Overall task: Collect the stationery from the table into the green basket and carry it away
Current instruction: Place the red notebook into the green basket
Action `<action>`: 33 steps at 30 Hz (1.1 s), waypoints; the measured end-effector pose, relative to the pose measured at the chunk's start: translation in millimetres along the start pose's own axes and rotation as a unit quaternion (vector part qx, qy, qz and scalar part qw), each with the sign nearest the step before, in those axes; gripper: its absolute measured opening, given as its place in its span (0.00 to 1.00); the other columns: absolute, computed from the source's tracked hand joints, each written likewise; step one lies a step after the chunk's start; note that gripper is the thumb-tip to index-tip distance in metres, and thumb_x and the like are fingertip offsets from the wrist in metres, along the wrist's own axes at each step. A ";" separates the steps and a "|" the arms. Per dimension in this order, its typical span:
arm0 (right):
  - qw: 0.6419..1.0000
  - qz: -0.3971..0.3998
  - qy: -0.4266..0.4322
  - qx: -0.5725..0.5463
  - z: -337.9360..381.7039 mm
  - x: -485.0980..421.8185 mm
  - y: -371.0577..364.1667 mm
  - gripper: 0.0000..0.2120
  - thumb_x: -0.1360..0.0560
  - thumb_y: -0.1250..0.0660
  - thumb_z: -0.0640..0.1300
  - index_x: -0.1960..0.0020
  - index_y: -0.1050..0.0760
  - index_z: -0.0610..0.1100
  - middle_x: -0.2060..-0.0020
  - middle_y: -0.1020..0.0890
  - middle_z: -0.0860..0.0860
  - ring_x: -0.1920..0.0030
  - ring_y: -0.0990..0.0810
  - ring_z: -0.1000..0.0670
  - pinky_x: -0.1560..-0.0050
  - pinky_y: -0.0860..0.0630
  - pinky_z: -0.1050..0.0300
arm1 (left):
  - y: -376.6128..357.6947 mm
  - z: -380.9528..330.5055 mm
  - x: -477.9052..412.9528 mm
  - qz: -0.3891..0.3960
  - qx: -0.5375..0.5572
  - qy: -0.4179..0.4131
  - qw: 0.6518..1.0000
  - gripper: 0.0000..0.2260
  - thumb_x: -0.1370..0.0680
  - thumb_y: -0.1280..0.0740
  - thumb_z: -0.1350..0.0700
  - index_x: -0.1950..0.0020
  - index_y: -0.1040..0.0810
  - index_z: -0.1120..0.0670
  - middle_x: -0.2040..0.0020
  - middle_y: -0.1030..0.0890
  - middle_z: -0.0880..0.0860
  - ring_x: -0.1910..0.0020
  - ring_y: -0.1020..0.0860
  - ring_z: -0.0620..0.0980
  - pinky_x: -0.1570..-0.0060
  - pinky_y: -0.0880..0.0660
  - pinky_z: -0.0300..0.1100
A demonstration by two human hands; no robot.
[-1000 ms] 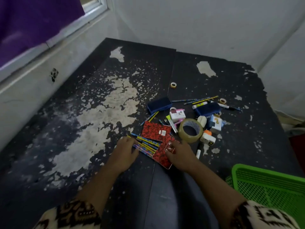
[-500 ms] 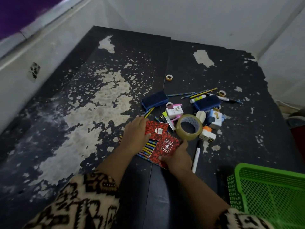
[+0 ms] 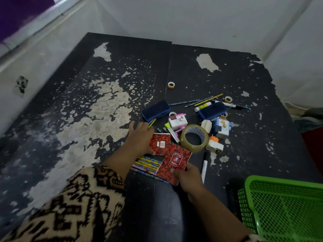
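A heap of stationery lies on the black table [image 3: 201, 198]. My right hand [image 3: 187, 177] grips the near edge of a red notepad [image 3: 174, 161], thumb on its cover. My left hand [image 3: 139, 137] rests flat, fingers spread, on the left side of a second red notepad [image 3: 161, 143]. A bundle of patterned pencils [image 3: 148, 163] lies under both notepads. A big roll of brown tape [image 3: 194, 138] sits just behind them. The green basket [image 3: 286, 210] stands at the near right, nothing visible in it.
Further back lie two blue erasers [image 3: 156, 108], a glue stick [image 3: 202, 106], loose pencils [image 3: 203, 100], small tape rolls [image 3: 171, 84], white sharpeners [image 3: 215, 147] and a white pen [image 3: 203, 167]. Walls close the table's left and far sides. Paint is peeling on the left half.
My left hand slid forward from the pencils onto the rear notepad. My right hand closed on the front notepad's near edge. The camera tilted down and closer.
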State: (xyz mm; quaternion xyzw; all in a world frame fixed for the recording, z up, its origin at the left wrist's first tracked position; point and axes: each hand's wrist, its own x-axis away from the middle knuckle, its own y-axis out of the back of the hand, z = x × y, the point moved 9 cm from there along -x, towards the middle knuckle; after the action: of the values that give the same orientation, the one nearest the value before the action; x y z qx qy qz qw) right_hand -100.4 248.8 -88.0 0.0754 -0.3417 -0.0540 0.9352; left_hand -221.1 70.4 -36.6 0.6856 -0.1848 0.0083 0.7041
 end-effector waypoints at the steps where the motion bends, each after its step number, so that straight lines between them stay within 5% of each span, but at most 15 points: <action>1: 1.000 0.002 0.001 -0.023 1.4 1.8 1.8 0.09 0.27 0.29 0.33 0.50 0.19 0.43 0.57 0.14 0.48 0.55 0.15 0.47 0.54 0.18 0.52 | 1.2 0.8 -0.2 -0.003 0.003 0.002 1.000 0.42 0.35 0.24 0.35 0.27 0.35 0.50 0.31 0.33 0.53 0.28 0.38 0.55 0.25 0.50 0.61; 5: 0.998 0.008 0.000 -0.055 4.9 6.7 4.4 0.08 0.23 0.33 0.35 0.49 0.20 0.45 0.55 0.14 0.50 0.55 0.16 0.51 0.61 0.23 0.62 | 2.3 3.1 3.3 -0.020 0.027 0.010 0.999 0.36 0.32 0.26 0.36 0.30 0.33 0.49 0.34 0.31 0.52 0.31 0.36 0.55 0.26 0.45 0.58; 9: 0.998 0.018 -0.002 -0.059 6.6 9.5 4.3 0.08 0.22 0.34 0.35 0.47 0.20 0.45 0.54 0.15 0.50 0.54 0.16 0.51 0.59 0.23 0.61 | 11.7 9.1 10.5 -0.052 0.116 0.013 0.992 0.15 0.23 0.31 0.44 0.41 0.29 0.47 0.40 0.24 0.50 0.36 0.30 0.53 0.30 0.41 0.51; 12: 0.998 0.023 -0.010 -0.061 6.6 11.2 4.5 0.08 0.22 0.35 0.35 0.46 0.21 0.45 0.53 0.15 0.49 0.53 0.17 0.51 0.59 0.23 0.60 | 9.1 20.4 21.2 -0.032 0.257 0.037 0.965 0.08 0.20 0.33 0.49 0.50 0.33 0.43 0.49 0.21 0.52 0.44 0.25 0.55 0.47 0.30 0.47; 17: 0.996 0.030 -0.021 -0.081 9.1 14.4 7.4 0.08 0.22 0.34 0.34 0.45 0.21 0.40 0.55 0.15 0.47 0.56 0.16 0.49 0.60 0.22 0.59 | 25.7 31.3 51.8 -0.080 0.404 0.062 0.909 0.04 0.19 0.34 0.54 0.48 0.29 0.51 0.54 0.21 0.48 0.56 0.23 0.48 0.63 0.31 0.41; 23: 0.993 0.027 0.032 -0.110 28.8 32.0 13.1 0.11 0.18 0.42 0.42 0.42 0.22 0.46 0.51 0.14 0.48 0.48 0.16 0.47 0.40 0.23 0.45 | 23.6 34.9 90.0 -0.117 0.589 0.158 0.784 0.11 0.18 0.36 0.54 0.36 0.28 0.51 0.45 0.21 0.47 0.45 0.22 0.48 0.50 0.27 0.43; 28: 0.980 0.084 0.110 -0.140 52.0 62.1 6.9 0.12 0.18 0.43 0.41 0.40 0.22 0.47 0.48 0.15 0.49 0.45 0.17 0.48 0.39 0.24 0.46 | 4.0 -6.6 115.5 -0.079 0.663 0.186 0.721 0.11 0.19 0.33 0.55 0.38 0.29 0.51 0.42 0.19 0.53 0.44 0.20 0.51 0.42 0.23 0.50; 33: 0.983 0.053 0.170 -0.040 54.0 84.7 17.2 0.11 0.19 0.42 0.49 0.39 0.25 0.53 0.46 0.17 0.52 0.44 0.19 0.52 0.38 0.24 0.44 | 8.0 -56.8 137.2 -0.077 0.718 0.181 0.667 0.08 0.17 0.39 0.50 0.40 0.24 0.47 0.45 0.16 0.51 0.47 0.17 0.48 0.46 0.21 0.46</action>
State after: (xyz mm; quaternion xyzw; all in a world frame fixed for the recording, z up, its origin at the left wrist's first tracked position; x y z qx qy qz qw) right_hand -70.1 247.2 9.3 0.0277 -0.1791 -0.0042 0.9834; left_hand -81.4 92.7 8.9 0.9761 0.0629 0.2077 0.0111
